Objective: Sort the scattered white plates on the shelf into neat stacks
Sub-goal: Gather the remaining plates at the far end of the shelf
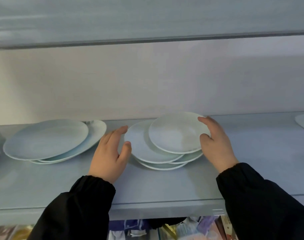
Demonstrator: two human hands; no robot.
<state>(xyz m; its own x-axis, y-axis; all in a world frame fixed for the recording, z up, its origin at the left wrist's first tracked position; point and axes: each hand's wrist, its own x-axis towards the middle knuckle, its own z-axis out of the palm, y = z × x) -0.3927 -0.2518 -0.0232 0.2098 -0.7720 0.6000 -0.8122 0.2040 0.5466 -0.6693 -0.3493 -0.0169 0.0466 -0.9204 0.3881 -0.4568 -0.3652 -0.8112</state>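
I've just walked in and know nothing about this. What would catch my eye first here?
A messy pile of white plates sits in the middle of the shelf, its top plate slid off-centre to the right. The left grip rests against the pile's left edge while the right grip holds the top plate's right rim. Further left lies a second, looser pile of larger plates.

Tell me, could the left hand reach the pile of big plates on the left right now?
Probably yes. The left hand sits at the middle pile's edge, just beside the big plates, with only bare shelf between them.
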